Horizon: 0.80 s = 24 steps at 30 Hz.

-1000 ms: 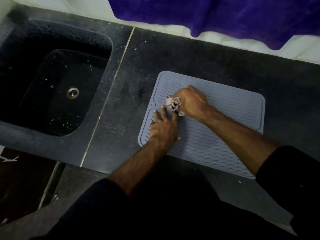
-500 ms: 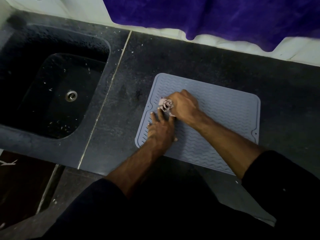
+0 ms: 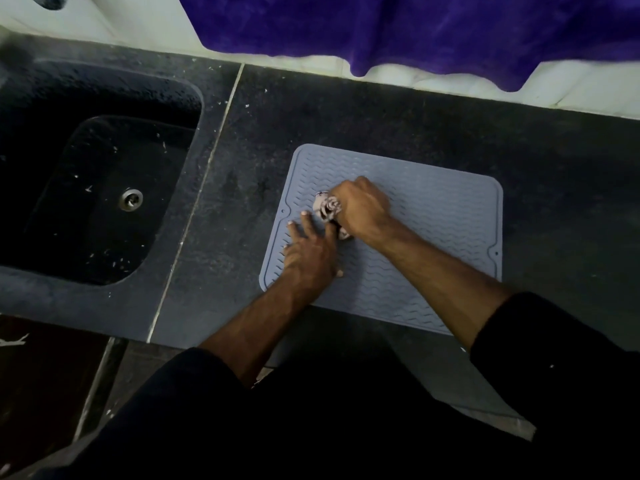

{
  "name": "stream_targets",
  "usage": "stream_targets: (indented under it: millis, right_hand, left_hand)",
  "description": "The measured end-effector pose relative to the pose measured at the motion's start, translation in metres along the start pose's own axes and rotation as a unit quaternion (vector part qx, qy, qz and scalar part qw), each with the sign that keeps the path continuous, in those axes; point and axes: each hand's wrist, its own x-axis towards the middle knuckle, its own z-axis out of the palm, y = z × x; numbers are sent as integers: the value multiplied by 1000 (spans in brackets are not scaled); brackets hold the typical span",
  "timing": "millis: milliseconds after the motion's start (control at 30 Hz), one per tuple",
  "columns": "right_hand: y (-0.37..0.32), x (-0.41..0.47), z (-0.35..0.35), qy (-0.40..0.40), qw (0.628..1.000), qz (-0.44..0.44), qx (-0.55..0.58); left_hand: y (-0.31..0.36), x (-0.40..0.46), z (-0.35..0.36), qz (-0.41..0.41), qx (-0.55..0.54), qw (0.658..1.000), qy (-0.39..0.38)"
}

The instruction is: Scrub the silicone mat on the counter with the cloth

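Silicone mat (image 3: 426, 244), a grey-blue rectangle with rounded corners, a raised rim and wavy ridges, lies flat on the dark speckled stone bench (image 3: 381, 116), right of the middle of the scene. Its long axis runs left to right, a little skewed so that the right end sits nearer than the left; small holes mark the middle of each short edge. On the left part of the mat a crumpled pale cloth with dark markings (image 3: 327, 206) is pressed down. The right hand (image 3: 362, 207) grips it, fingers curled over the wad, knuckles up, the forearm reaching in from the near right out of a dark sleeve. The left hand (image 3: 310, 249) lies flat on the mat just near of the cloth, fingers straight and slightly spread, pointing far-left, their tips close to the left rim; it holds nothing and one finger touches the cloth's near edge.

Against the frame half a second ago, the cloth and the right hand sit at almost the same spot on the mat's left part, and the left hand keeps its flat press beside them. The mat's placing on the bench looks unchanged.

Left of the mat, past a pale seam in the stone, a black sunken sink (image 3: 104, 188) with a round metal drain (image 3: 131, 199) is flecked with white specks. Along the far edge runs a white wall, with a deep purple plush fabric (image 3: 415, 26) hanging over it.
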Motion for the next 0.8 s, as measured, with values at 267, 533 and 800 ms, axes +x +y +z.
stream_targets:
  millis: [267,533,800]
  right_hand:
    - [65,-33,-14,-2,996,84,-25]
    - [27,-20,-1,5,999,26,21]
    - [88,-49,-9,27,997,79,-3]
  left_hand:
    - [-1,0,0,2,0,1000,2]
    - [5,2,-3,-18,11,1000,-8]
    - [4,-2,-4,-8,9,1000,5]
